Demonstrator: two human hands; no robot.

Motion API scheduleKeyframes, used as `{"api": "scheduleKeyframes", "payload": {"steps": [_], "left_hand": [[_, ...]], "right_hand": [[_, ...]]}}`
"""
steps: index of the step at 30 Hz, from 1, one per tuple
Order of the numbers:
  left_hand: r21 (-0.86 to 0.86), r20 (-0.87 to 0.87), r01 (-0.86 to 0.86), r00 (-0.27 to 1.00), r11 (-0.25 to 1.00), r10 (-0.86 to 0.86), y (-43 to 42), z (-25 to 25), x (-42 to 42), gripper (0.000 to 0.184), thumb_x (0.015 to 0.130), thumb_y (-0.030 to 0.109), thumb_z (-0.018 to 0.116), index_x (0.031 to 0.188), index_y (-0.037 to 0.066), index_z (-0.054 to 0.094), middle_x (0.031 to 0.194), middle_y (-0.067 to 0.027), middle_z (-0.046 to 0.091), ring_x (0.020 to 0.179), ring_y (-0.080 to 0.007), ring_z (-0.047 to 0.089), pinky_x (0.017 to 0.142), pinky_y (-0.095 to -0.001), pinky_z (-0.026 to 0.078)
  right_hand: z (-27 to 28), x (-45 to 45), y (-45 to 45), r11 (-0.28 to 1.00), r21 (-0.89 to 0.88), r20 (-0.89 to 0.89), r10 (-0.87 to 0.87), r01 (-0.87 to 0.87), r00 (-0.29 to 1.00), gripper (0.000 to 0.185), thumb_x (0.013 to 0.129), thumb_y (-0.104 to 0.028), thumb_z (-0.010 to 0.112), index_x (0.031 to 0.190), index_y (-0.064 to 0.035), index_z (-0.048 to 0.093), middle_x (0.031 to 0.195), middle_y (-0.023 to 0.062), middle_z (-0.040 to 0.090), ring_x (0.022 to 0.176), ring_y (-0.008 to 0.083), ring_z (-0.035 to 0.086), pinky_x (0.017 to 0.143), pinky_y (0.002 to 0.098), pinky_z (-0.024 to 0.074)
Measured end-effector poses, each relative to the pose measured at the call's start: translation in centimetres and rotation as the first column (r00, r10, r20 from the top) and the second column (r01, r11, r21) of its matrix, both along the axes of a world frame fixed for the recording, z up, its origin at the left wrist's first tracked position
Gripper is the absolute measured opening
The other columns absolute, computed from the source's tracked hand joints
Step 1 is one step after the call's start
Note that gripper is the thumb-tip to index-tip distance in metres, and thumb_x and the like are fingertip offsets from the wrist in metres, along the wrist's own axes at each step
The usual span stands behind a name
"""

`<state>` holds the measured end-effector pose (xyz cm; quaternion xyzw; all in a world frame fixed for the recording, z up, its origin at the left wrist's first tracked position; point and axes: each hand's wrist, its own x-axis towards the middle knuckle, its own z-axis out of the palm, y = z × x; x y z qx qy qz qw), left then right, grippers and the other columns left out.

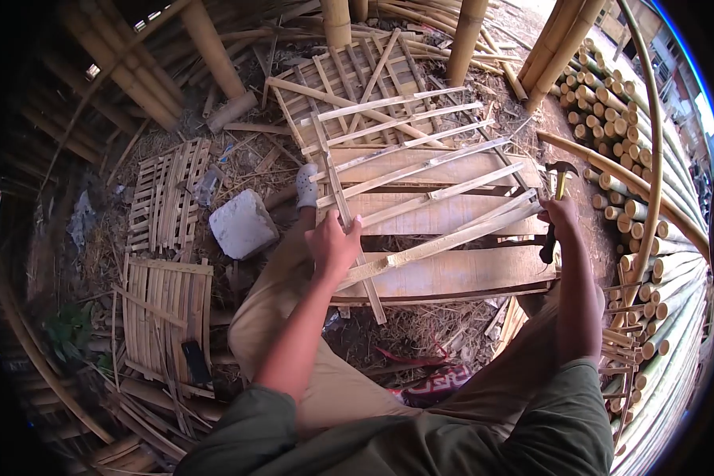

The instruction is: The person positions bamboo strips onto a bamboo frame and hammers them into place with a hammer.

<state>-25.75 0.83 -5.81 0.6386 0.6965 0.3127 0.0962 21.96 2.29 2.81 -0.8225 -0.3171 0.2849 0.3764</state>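
Note:
A lattice of thin bamboo slats (432, 163) lies on a low bench of wide planks (452, 271) in front of me. At its left side, my left hand (335, 247) is closed around the long crosswise slat (339, 198), near the ends of the lower slats. My right hand (562, 216) grips a claw hammer (562, 168) just beyond the right side of the lattice. The hammer's metal head is up, and its dark handle end sticks out below my fist. Whether the left fingers also pinch a nail is hidden.
Another slat panel (365, 75) leans behind the bench. To the left are a whitish block (243, 224), more slat panels (166, 297) and a dark phone-like object (196, 362). Stacked bamboo poles (642, 206) line the right side. Upright bamboo posts (468, 44) stand at the back.

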Motion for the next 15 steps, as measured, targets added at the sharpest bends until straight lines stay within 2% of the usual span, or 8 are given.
{"api": "scheduleKeyframes", "payload": {"steps": [2, 5, 6, 8, 10, 12, 15], "left_hand": [[-0.001, 0.062, -0.005, 0.998, 1.0, 0.005, -0.2, 0.1, -0.7, 0.04, 0.085, 0.038, 0.068, 0.103, 0.004, 0.059, 0.083, -0.0148, 0.069, 0.08, -0.0347, 0.066, 0.077, -0.0483, 0.043], [-0.1, 0.193, -0.06, 0.978, 0.993, 0.078, -0.1, 1.6, -3.0, 0.038, 0.084, 0.04, 0.069, 0.099, 0.006, 0.062, 0.089, -0.0129, 0.071, 0.086, -0.0333, 0.068, 0.081, -0.0445, 0.05], [-0.047, 0.155, -0.075, 0.985, 0.996, 0.081, -0.1, 2.0, -3.7, 0.038, 0.084, 0.04, 0.069, 0.098, 0.005, 0.062, 0.091, -0.0139, 0.072, 0.087, -0.0329, 0.069, 0.077, -0.0441, 0.052], [-0.008, 0.16, -0.087, 0.983, 0.996, 0.088, 0.2, 2.9, -5.1, 0.039, 0.084, 0.04, 0.068, 0.099, 0.005, 0.061, 0.091, -0.0141, 0.072, 0.086, -0.034, 0.069, 0.079, -0.0444, 0.051], [0.02, 0.109, -0.107, 0.989, 0.994, 0.104, 0.9, 2.8, -6.0, 0.039, 0.084, 0.04, 0.068, 0.1, 0.005, 0.061, 0.091, -0.0143, 0.072, 0.086, -0.0342, 0.069, 0.078, -0.0443, 0.051], [0.057, 0.105, -0.142, 0.985, 0.988, 0.135, 1.2, 2.0, -6.2, 0.04, 0.084, 0.041, 0.068, 0.102, 0.006, 0.062, 0.093, -0.0135, 0.072, 0.088, -0.0341, 0.069, 0.081, -0.0449, 0.05], [-0.147, 0.062, -0.197, 0.976, 0.969, 0.208, 1.4, 1.6, -6.2, 0.043, 0.084, 0.046, 0.064, 0.103, 0.008, 0.063, 0.097, -0.0126, 0.072, 0.094, -0.0343, 0.068, 0.088, -0.0462, 0.047]], "right_hand": [[0.2, 0.2, -0.1, 0.999, 0.037, -0.005, 0.036, -0.035, 0.999, 0.017, 0.086, -0.01, 0.072, 0.088, 0.0014, 0.06, 0.079, 0.0103, 0.065, 0.064, 0.0179, 0.067, 0.061, 0.0284, 0.0596], [1.6, -1.6, -0.8, 0.969, 0.195, -0.118, 0.176, -0.152, 0.977, 0.017, 0.086, -0.011, 0.072, 0.086, -0.0015, 0.057, 0.079, 0.0086, 0.065, 0.069, 0.0186, 0.068, 0.067, 0.031, 0.0608], [1.6, -1.9, -0.8, 0.958, 0.226, -0.164, 0.215, -0.175, 0.963, 0.02, 0.087, -0.01, 0.072, 0.086, -0.0045, 0.053, 0.082, 0.0087, 0.065, 0.074, 0.0202, 0.07, 0.071, 0.0327, 0.0614], [2.3, -3.3, -0.7, 0.925, 0.295, -0.261, 0.318, -0.238, 0.911, 0.028, 0.085, -0.009, 0.074, 0.082, -0.0076, 0.046, 0.083, 0.0064, 0.06, 0.078, 0.0197, 0.069, 0.071, 0.0326, 0.0623], [1.7, -3.5, 0.2, 0.909, 0.29, -0.311, 0.386, -0.3, 0.869, 0.03, 0.086, -0.014, 0.076, 0.083, -0.0084, 0.047, 0.085, 0.0061, 0.061, 0.086, 0.0197, 0.068, 0.078, 0.0345, 0.0615], [1.5, -3.7, 0.5, 0.91, 0.219, -0.253, 0.401, -0.351, 0.88, 0.029, 0.086, -0.015, 0.076, 0.083, -0.008, 0.048, 0.085, 0.0052, 0.06, 0.088, 0.019, 0.067, 0.079, 0.0347, 0.0612], [1.0, -3.9, -0.4, 0.902, 0.173, -0.163, 0.423, -0.396, 0.891, 0.027, 0.087, -0.017, 0.075, 0.083, -0.0066, 0.05, 0.082, 0.0031, 0.058, 0.079, 0.0144, 0.065, 0.072, 0.0323, 0.0613]]}}
